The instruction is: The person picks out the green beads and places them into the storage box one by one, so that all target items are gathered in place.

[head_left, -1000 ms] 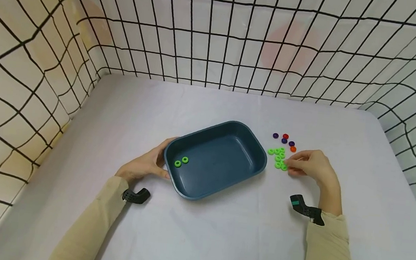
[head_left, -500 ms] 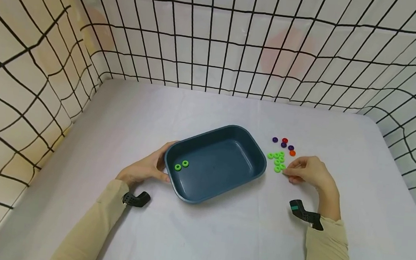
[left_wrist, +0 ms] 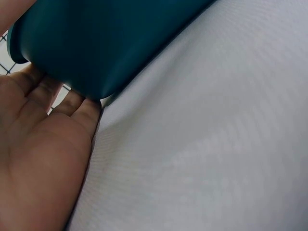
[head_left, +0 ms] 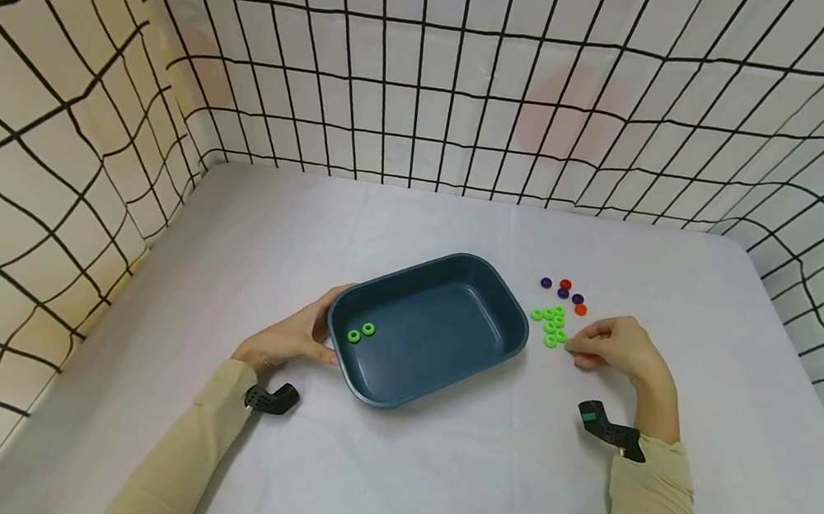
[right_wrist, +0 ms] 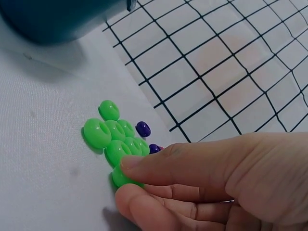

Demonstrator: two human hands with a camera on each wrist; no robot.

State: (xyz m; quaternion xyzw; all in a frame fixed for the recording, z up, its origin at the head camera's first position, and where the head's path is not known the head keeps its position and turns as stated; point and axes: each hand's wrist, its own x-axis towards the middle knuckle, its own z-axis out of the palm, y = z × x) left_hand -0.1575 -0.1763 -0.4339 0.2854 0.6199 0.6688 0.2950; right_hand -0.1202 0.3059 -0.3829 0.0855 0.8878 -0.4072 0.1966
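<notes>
A dark blue tray (head_left: 434, 334) stands at an angle in the middle of the table, with two green ring beads (head_left: 361, 333) at its left end. My left hand (head_left: 292, 336) grips that end, thumb in front and fingers behind; its palm (left_wrist: 41, 154) shows in the left wrist view. Right of the tray lies a cluster of green ring beads (head_left: 550, 327). My right hand (head_left: 619, 347) is at the cluster's near edge. In the right wrist view, its thumb and index finger pinch a green ring bead (right_wrist: 120, 178), partly hidden behind the thumb.
Just beyond the green cluster lie several purple beads (head_left: 563, 293), a red bead (head_left: 566, 284) and an orange bead (head_left: 581, 310). A white cloth (head_left: 436, 474) covers the table. Black netting (head_left: 428, 89) rises along the back and both sides.
My right fingers have drawn back slightly from the green cluster, with a bead at their tips. The left hand and tray stay put; the whole head view has shifted a little downward.
</notes>
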